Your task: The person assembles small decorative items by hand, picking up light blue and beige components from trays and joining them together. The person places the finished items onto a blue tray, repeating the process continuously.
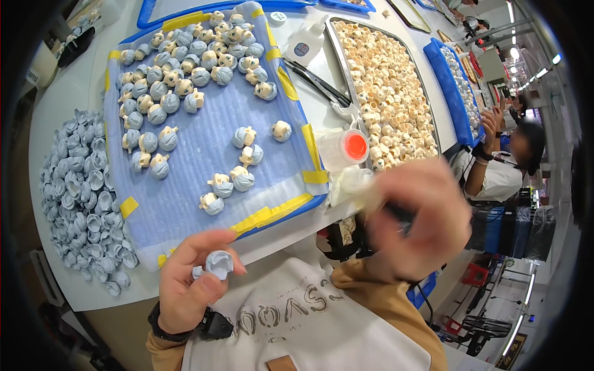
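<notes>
My left hand (pixel 192 278) is closed around a hollow pale-blue doll hair piece (pixel 219 264), its open side showing, held in front of the tray's near edge. A second small blue bit (pixel 197 272) shows between the fingers. My right hand (pixel 421 216) is smeared by motion, off the tray's near right corner; whether it holds anything is hidden. Closest to it is a small translucent cup (pixel 356 180). On the cloth-lined blue tray (pixel 204 148) lie many small doll heads (pixel 200 76) with blue hair, packed at the far side and scattered nearer.
A heap of blue hair pieces (pixel 80 204) lies left of the tray. To the right are a metal tray (pixel 390 93) of beige face parts, a white bottle (pixel 306 44), black tweezers (pixel 318 83) and a red-topped jar (pixel 354 147). A co-worker (pixel 495 161) sits further right.
</notes>
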The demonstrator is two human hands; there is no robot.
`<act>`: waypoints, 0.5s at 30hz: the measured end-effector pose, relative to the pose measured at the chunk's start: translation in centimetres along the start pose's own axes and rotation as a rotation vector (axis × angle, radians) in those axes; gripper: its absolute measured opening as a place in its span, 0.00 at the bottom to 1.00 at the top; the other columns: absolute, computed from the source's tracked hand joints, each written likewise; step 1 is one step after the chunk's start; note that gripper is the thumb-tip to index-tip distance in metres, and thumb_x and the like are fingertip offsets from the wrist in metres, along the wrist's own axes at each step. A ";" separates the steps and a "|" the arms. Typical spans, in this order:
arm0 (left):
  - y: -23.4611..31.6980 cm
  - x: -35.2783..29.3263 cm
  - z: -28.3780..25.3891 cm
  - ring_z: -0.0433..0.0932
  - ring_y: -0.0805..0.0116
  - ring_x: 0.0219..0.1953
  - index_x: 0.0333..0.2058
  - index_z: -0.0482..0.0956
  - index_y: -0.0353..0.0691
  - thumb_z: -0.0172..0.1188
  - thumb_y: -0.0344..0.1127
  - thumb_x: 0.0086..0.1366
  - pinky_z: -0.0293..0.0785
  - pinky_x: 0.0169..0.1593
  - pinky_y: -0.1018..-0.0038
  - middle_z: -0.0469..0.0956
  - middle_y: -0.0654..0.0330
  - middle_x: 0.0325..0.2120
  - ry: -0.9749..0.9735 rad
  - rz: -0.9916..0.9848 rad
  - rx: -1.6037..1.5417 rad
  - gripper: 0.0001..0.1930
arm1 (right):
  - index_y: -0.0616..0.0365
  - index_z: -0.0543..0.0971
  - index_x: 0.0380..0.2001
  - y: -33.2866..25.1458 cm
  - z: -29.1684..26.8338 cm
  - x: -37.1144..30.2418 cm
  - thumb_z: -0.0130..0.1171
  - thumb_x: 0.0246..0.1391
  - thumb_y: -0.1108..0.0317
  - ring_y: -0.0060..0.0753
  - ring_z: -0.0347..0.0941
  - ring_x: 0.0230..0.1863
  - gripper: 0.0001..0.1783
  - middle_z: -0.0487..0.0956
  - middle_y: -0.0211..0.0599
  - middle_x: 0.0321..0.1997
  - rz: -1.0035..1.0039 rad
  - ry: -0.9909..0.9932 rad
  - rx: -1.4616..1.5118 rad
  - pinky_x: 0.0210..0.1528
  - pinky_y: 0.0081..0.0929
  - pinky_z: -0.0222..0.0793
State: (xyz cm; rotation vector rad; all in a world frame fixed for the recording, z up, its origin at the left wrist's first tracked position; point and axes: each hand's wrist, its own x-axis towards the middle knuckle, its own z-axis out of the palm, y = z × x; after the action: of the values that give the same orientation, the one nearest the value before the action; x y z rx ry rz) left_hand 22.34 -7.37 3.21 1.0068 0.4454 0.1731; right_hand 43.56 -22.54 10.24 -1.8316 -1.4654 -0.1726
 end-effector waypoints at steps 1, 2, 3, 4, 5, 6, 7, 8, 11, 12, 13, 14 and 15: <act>0.1 0.0 -0.2 0.60 0.83 0.16 0.49 0.65 0.29 0.54 0.48 0.62 0.58 0.20 0.85 0.72 0.58 0.28 0.002 -0.009 -0.010 0.26 | 0.63 0.79 0.29 0.4 -0.8 0.7 0.61 0.28 0.83 0.35 0.75 0.30 0.16 0.78 0.39 0.29 0.133 0.029 -0.125 0.33 0.25 0.69; 0.0 -0.2 -0.3 0.60 0.83 0.15 0.48 0.65 0.29 0.54 0.49 0.62 0.57 0.19 0.84 0.70 0.60 0.27 -0.003 -0.010 -0.022 0.27 | 0.62 0.79 0.31 1.1 -1.3 1.2 0.62 0.33 0.81 0.35 0.74 0.31 0.15 0.77 0.40 0.28 0.185 0.010 -0.202 0.33 0.26 0.69; 0.0 -0.3 -0.2 0.61 0.82 0.17 0.50 0.63 0.30 0.52 0.47 0.63 0.58 0.20 0.84 0.70 0.59 0.28 0.058 0.032 -0.101 0.26 | 0.62 0.79 0.31 2.0 -1.5 1.7 0.62 0.34 0.81 0.35 0.74 0.32 0.14 0.77 0.40 0.28 0.197 -0.044 -0.186 0.33 0.26 0.69; -0.2 -0.3 -0.1 0.62 0.82 0.19 0.51 0.62 0.31 0.50 0.46 0.65 0.58 0.20 0.84 0.69 0.59 0.30 0.122 0.074 -0.180 0.25 | 0.61 0.78 0.31 3.0 -1.4 2.0 0.62 0.36 0.80 0.36 0.74 0.32 0.13 0.77 0.39 0.29 0.209 -0.099 -0.169 0.34 0.27 0.69; -0.4 -0.3 0.0 0.63 0.81 0.21 0.53 0.61 0.33 0.48 0.44 0.66 0.59 0.21 0.84 0.68 0.59 0.32 0.185 0.116 -0.259 0.23 | 0.61 0.78 0.30 3.6 -1.4 2.1 0.61 0.36 0.79 0.37 0.74 0.32 0.12 0.77 0.39 0.29 0.191 -0.151 -0.168 0.34 0.28 0.68; -0.4 -0.2 0.0 0.63 0.80 0.24 0.54 0.60 0.34 0.47 0.43 0.67 0.59 0.21 0.84 0.67 0.59 0.33 0.230 0.149 -0.353 0.22 | 0.61 0.78 0.30 4.2 -1.3 2.3 0.61 0.37 0.79 0.37 0.73 0.32 0.11 0.76 0.39 0.29 0.171 -0.203 -0.168 0.34 0.28 0.68; -0.3 0.0 0.0 0.64 0.80 0.27 0.54 0.59 0.35 0.45 0.42 0.68 0.60 0.22 0.84 0.66 0.58 0.35 0.271 0.173 -0.446 0.21 | 0.61 0.78 0.29 4.6 -1.2 2.3 0.61 0.37 0.79 0.38 0.73 0.32 0.11 0.76 0.38 0.29 0.161 -0.254 -0.168 0.34 0.29 0.68; 0.0 0.2 0.0 0.64 0.79 0.29 0.55 0.58 0.37 0.43 0.41 0.69 0.60 0.22 0.83 0.65 0.58 0.37 0.313 0.197 -0.538 0.21 | 0.61 0.78 0.29 4.9 -1.1 2.2 0.61 0.37 0.78 0.39 0.72 0.32 0.10 0.76 0.38 0.28 0.153 -0.281 -0.171 0.35 0.30 0.68; 0.3 0.3 -0.5 0.62 0.78 0.24 0.55 0.58 0.39 0.42 0.43 0.69 0.58 0.17 0.85 0.64 0.57 0.35 0.319 0.168 -0.648 0.21 | 0.60 0.77 0.28 5.4 -1.0 2.3 0.61 0.37 0.78 0.40 0.71 0.32 0.10 0.75 0.38 0.28 0.129 -0.355 -0.187 0.35 0.31 0.67; 0.4 0.3 -0.8 0.63 0.78 0.19 0.54 0.59 0.38 0.43 0.44 0.69 0.57 0.15 0.85 0.65 0.57 0.34 0.294 0.162 -0.673 0.21 | 0.60 0.77 0.28 5.4 -1.1 2.4 0.61 0.37 0.78 0.40 0.71 0.32 0.10 0.75 0.38 0.27 0.125 -0.375 -0.197 0.35 0.32 0.67; 0.4 0.1 -1.1 0.62 0.79 0.18 0.54 0.59 0.38 0.43 0.44 0.69 0.56 0.14 0.86 0.65 0.57 0.33 0.240 0.150 -0.641 0.21 | 0.60 0.77 0.28 5.3 -1.2 2.5 0.60 0.37 0.78 0.40 0.71 0.32 0.10 0.75 0.37 0.27 0.115 -0.394 -0.207 0.35 0.32 0.67; 0.5 -0.1 -1.5 0.60 0.80 0.16 0.54 0.59 0.37 0.43 0.44 0.69 0.55 0.13 0.86 0.66 0.56 0.32 0.187 0.138 -0.610 0.21 | 0.60 0.77 0.28 5.3 -1.2 2.6 0.60 0.37 0.79 0.40 0.70 0.32 0.10 0.75 0.37 0.27 0.104 -0.404 -0.214 0.35 0.32 0.67; 0.5 -0.3 -1.6 0.59 0.80 0.14 0.54 0.59 0.36 0.43 0.45 0.69 0.54 0.12 0.87 0.66 0.56 0.31 0.133 0.126 -0.578 0.21 | 0.59 0.77 0.28 5.2 -1.2 2.7 0.60 0.37 0.79 0.40 0.70 0.32 0.10 0.75 0.37 0.27 0.092 -0.414 -0.222 0.35 0.32 0.67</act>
State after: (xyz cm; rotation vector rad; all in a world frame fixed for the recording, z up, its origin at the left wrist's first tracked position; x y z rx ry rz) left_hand 21.41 -6.00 2.97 0.4553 0.4189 0.4560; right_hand 49.48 -21.43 10.05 -2.2065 -1.6881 0.1015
